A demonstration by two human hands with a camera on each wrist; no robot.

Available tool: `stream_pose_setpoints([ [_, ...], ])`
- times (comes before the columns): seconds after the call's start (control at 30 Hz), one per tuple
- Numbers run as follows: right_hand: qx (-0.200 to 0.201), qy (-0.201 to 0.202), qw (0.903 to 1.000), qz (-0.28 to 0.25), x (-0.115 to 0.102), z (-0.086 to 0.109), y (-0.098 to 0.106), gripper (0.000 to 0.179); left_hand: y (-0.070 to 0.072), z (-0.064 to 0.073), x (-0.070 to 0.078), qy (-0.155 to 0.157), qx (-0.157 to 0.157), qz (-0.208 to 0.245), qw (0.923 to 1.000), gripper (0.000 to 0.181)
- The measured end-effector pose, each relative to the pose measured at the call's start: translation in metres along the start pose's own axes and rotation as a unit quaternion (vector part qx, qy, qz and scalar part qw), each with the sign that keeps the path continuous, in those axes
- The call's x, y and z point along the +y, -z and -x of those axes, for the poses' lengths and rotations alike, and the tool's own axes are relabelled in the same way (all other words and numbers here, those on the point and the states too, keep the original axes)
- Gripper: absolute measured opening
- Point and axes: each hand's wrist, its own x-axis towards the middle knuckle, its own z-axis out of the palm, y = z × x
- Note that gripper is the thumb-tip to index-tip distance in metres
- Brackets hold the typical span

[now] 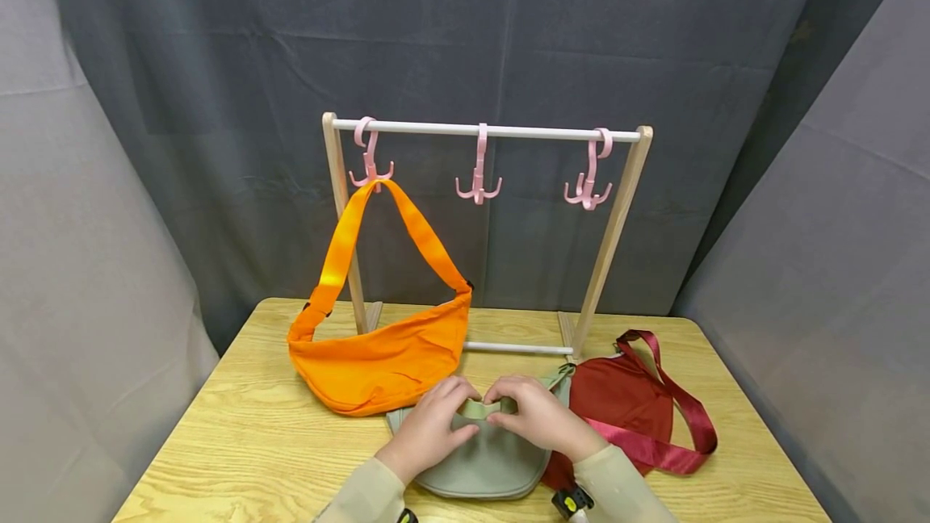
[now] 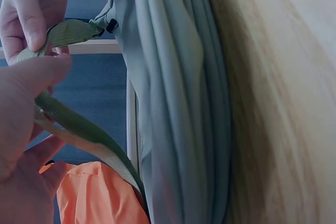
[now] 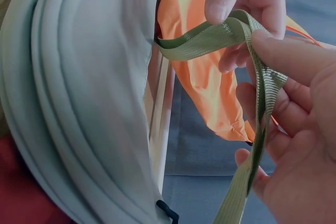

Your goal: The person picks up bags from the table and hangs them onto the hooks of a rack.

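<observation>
A pale green shoulder bag [image 1: 483, 462] lies on the table under both hands. Its woven green strap [image 3: 210, 40] is raised in a loop above the bag. My left hand [image 1: 434, 428] grips the strap between thumb and fingers on one side. Close beside it, my right hand [image 1: 541, 414] pinches the same strap, with the thumb [image 3: 283, 51] laid over the webbing. An orange bag [image 1: 385, 357] hangs by its strap from the left pink hook [image 1: 372, 160], just beyond the left hand. The red bag [image 1: 617, 398] lies by the right forearm, partly behind the green one.
A rack with wooden legs and a white top bar [image 1: 538, 132] stands at the back of the table [image 1: 240, 426]. A middle pink hook [image 1: 479, 168] and a right pink hook [image 1: 590, 176] hang from the bar. Grey curtains [image 1: 407, 39] surround the table.
</observation>
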Motion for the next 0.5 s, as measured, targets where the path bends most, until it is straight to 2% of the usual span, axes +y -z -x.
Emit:
stream_pose_setpoints([
  [0.2,0.003,0.011,0.9999,0.001,-0.0003,0.0013,0.0004,0.015,-0.0006,-0.0004,-0.0008,-0.008,-0.001,-0.005,1.0,0.032],
  [0.5,0.01,0.011,0.9998,-0.012,-0.0026,0.0059,0.0016,0.014,0.0013,0.0007,-0.0011,-0.002,-0.013,0.001,0.9999,0.023],
])
